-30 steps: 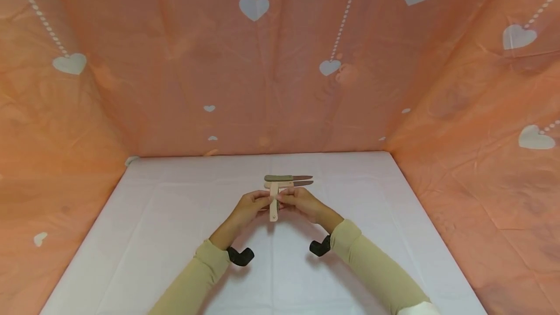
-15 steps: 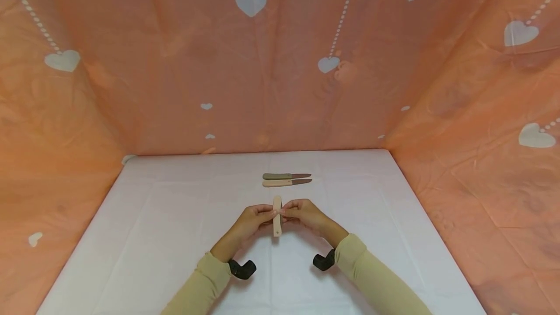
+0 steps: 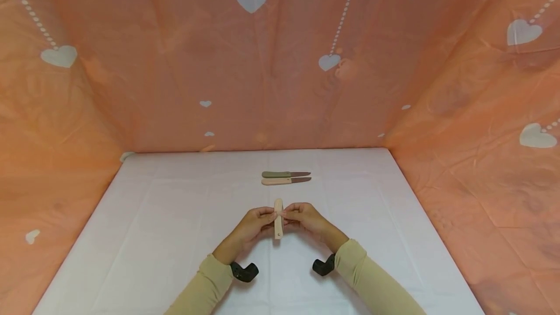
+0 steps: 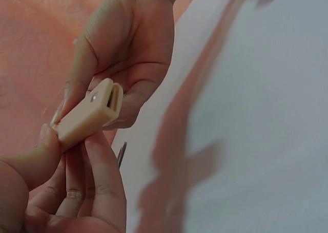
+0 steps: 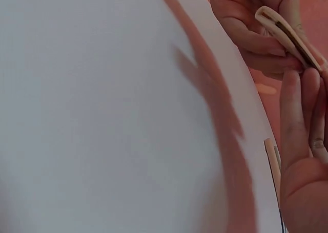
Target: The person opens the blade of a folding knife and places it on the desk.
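Above the table, a folding knife (image 3: pixel 278 227) with a cream handle is held between both hands, its length pointing toward the body. My left hand (image 3: pixel 254 221) pinches it from the left side with thumb and fingers. From the right, my right hand (image 3: pixel 307 218) pinches it near the middle. In the right wrist view a dark blade edge lies within the slot of the folding knife (image 5: pixel 292 38), folded in. The handle's pinned end (image 4: pixel 95 101) faces the left wrist camera. Beyond the hands lie a green-handled knife (image 3: pixel 275 175) and a beige-handled knife (image 3: pixel 276 181), both unfolded, blades to the right.
A white cloth covers the table (image 3: pixel 175 198). Orange curtains (image 3: pixel 280 72) with heart prints stand along the back and both sides. A black wrist mount (image 3: pixel 245 272) sits on the left wrist, another black mount (image 3: pixel 323 266) on the right.
Both hands have drawn the folding knife back toward the body, away from the two knives on the table. Over the last half second they have hardly moved.
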Demonstrator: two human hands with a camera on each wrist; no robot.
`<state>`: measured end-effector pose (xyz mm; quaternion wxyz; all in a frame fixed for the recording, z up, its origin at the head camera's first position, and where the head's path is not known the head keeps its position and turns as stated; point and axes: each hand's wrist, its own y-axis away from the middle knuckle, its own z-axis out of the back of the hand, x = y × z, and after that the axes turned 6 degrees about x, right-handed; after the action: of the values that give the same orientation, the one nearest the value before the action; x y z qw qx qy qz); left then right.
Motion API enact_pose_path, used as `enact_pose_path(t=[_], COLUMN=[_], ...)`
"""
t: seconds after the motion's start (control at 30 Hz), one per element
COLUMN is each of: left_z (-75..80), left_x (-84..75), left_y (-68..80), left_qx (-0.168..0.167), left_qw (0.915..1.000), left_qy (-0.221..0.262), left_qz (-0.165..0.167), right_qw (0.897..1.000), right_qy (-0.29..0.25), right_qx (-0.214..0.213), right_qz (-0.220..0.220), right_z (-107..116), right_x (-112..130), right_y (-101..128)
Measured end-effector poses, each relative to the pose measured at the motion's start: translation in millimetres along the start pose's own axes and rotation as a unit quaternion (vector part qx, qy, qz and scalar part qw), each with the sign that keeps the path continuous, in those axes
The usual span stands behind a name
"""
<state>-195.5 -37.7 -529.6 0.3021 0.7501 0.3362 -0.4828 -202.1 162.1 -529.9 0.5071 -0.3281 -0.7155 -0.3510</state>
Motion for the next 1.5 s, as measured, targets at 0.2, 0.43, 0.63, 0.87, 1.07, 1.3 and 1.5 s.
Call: enact_pose_path(t=[0.2, 0.43, 0.63, 0.87, 1.07, 1.3, 1.5], left_z=[-4.0, -3.1, -2.7, -3.5, -3.0, -2.3, -1.9], left_x=[-1.3, -2.3, -3.2, -1.7, -1.4, -1.6, -1.0], left_y=[2.0, 2.6, 1.7, 1.5, 3.2, 2.3, 1.1], left_qx=[-0.013, -0.016, -0.029, -0.033, -0.008, 0.001, 0.001], left_qw=[0.9997, 0.9998, 0.9996, 0.9993, 0.9996, 0.9992, 0.9989], left_qy=[0.005, 0.005, -0.002, -0.016, -0.025, -0.039, -0.046], left_qz=[0.018, 0.010, 0.004, 0.007, 0.007, 0.010, 0.005], right_qw=[1.000, 1.000, 0.999, 0.999, 0.999, 0.997, 0.997], right_qy=[-0.013, -0.020, -0.028, -0.023, 0.018, 0.063, 0.064], right_qx=[0.004, 0.000, -0.020, -0.022, -0.041, -0.044, -0.049], right_qz=[0.006, 0.013, 0.014, 0.025, 0.017, -0.001, 0.001], right_z=[1.5, 0.6, 0.8, -0.5, -4.3, -3.8, -2.2], right_x=[-4.2, -3.9, -3.5, -2.5, 1.2, 0.1, -1.2], right_y=[0.1, -0.2, 0.9, 2.2, 1.1, -0.8, -0.7])
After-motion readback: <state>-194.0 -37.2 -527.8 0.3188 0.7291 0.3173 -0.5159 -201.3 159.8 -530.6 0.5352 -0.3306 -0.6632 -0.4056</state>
